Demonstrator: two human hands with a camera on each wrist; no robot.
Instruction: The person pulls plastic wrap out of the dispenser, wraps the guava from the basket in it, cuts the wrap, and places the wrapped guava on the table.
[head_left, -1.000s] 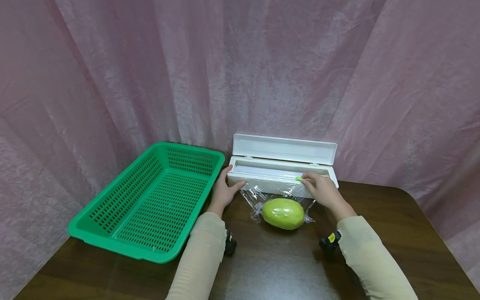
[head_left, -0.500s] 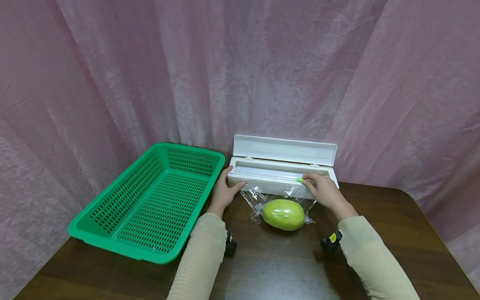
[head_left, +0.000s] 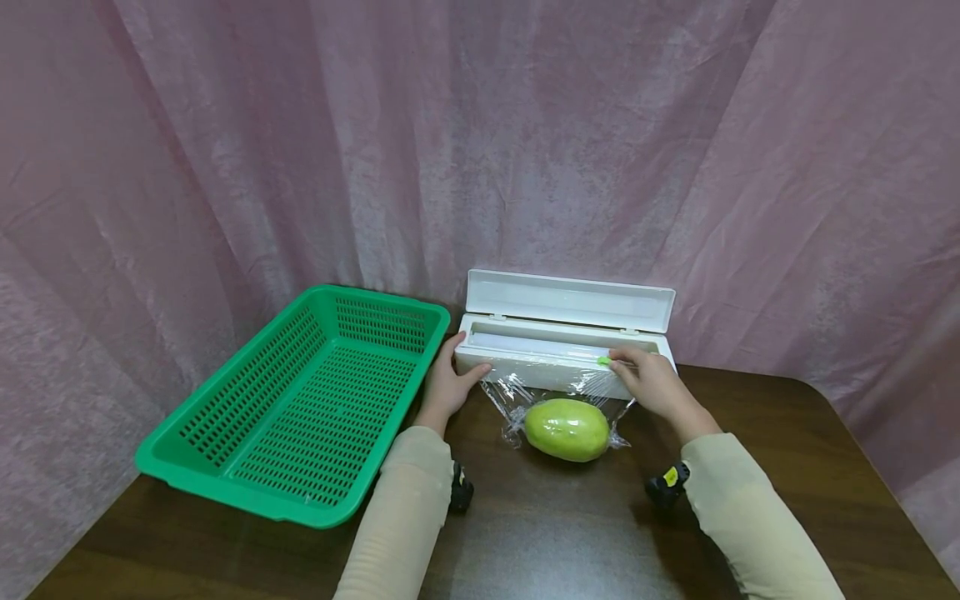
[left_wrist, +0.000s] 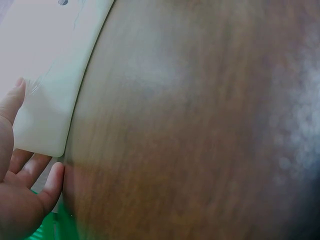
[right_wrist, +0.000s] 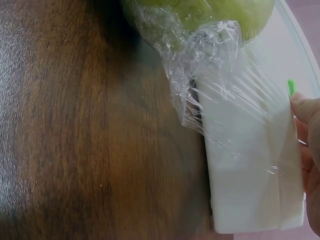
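Note:
A white cling film box stands near the curtain, its lid tipped back and a film roll inside. My left hand grips the box's left end, thumb on the front face; the left wrist view shows that thumb against the white wall. On the front top edge sits a green slide cutter, which my right hand pinches toward the right end. Clear film stretches from the box down to a yellow-green oval melon on the table, bunched at both its ends.
A green perforated plastic basket stands to the left, close beside the left hand and forearm. The dark wooden table ends at a rounded right corner. A pink curtain hangs right behind the box.
My right hand has slid slightly to the right along the box edge with the green slide cutter. The left hand and the melon are practically still.

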